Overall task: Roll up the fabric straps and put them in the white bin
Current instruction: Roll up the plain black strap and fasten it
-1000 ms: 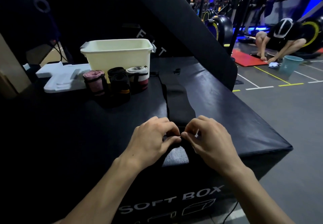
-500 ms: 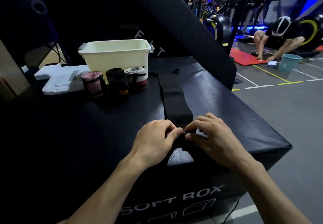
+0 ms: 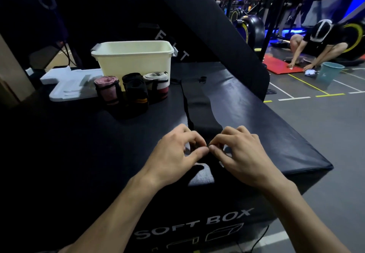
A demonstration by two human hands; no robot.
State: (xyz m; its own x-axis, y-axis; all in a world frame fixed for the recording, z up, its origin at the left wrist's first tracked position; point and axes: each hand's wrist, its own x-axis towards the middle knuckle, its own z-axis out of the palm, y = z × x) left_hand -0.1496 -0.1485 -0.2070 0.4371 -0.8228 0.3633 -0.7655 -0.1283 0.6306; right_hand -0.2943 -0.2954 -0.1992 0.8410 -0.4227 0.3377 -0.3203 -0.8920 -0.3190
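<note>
Your left hand [image 3: 177, 154] and right hand [image 3: 240, 153] both pinch the near end of the black strap [image 3: 199, 110]. Roll it tight and straight toward the far bin [image 3: 134, 61].

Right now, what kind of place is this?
Most likely a gym. The hands work on a padded black plyo box printed "SOFT BOX", exercise machines stand behind under blue light, and a person crouches over a red mat on the line-marked floor.

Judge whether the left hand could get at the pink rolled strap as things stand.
Probably yes: bare box top lies between the left hand and the pink rolled strap, though its grip is busy with the black strap.
</note>
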